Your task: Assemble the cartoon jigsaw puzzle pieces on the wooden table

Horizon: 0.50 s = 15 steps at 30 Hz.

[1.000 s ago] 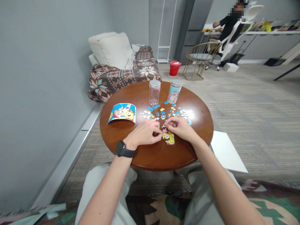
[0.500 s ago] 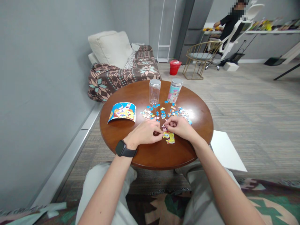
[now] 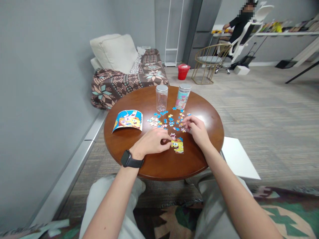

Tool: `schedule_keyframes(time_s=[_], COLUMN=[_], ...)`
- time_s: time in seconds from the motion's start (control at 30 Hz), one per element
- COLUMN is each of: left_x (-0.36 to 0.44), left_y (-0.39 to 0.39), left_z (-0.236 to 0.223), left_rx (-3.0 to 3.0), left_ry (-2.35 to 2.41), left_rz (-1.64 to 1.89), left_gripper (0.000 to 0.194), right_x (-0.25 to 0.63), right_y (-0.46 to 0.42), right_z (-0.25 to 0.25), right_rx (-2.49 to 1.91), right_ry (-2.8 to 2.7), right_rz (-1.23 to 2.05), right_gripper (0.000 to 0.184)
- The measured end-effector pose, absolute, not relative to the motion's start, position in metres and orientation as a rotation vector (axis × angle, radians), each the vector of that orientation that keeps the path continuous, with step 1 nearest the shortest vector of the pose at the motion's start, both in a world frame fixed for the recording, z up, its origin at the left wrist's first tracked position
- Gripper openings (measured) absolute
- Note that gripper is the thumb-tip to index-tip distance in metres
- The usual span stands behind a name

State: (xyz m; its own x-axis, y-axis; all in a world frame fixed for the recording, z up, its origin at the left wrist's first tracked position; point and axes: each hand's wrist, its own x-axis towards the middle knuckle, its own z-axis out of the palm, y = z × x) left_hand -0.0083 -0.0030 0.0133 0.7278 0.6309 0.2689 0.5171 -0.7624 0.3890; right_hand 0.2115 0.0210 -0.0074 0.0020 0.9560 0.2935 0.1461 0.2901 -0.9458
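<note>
A small joined section of jigsaw puzzle (image 3: 178,146), with a yellow cartoon face, lies on the round wooden table (image 3: 159,167). My left hand (image 3: 156,141) rests at its left edge, thumb and forefinger curled in and gripping that edge. Up and to the right, my right hand (image 3: 196,127) hovers over loose jigsaw pieces (image 3: 171,123), its fingers bent but apart; no piece shows in it. More pieces are partly hidden under that hand. A curled picture sheet (image 3: 128,119) with the same cartoon stands to the left.
Behind the pieces are a clear lidded jar (image 3: 161,98) and a jar with a printed label (image 3: 183,97). A covered sofa (image 3: 127,78), red bin (image 3: 183,71) and gold wire chair (image 3: 210,61) stand beyond the table. A person (image 3: 240,26) sits at a far counter.
My right hand has left the top of the joined section and moved right and away, over the loose pieces. A blue bit now shows at the section's upper right. My left hand stays put.
</note>
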Motion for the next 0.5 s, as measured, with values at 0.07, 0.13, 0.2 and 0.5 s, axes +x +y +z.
schedule_keyframes(time_s=[0.07,0.13,0.2,0.5], left_x=[-0.0085,-0.0086,-0.0089,-0.0093], left_y=[-0.0030,-0.0029,-0.0024,-0.0016], left_z=[0.0128,0.0125,0.0121,0.0108], left_rx=[2.647,2.642,2.642,2.657], left_ry=[0.914,0.906,0.862,0.850], left_rz=[0.621,0.712,0.751,0.653], left_gripper=[0.016,0.018,0.020,0.020], right_x=[0.2135,0.2149,0.2159,0.2171], right_y=[0.0214,0.0211,0.0204,0.0207], right_z=[-0.0071,-0.0064,-0.0055,-0.0039], right_rx=[-1.096,-1.097,-1.101,-1.110], right_ry=[-1.347,-1.297,-1.265,-1.177], right_rz=[0.825,0.762,0.719,0.682], right_gripper=[0.021,0.019,0.017,0.014])
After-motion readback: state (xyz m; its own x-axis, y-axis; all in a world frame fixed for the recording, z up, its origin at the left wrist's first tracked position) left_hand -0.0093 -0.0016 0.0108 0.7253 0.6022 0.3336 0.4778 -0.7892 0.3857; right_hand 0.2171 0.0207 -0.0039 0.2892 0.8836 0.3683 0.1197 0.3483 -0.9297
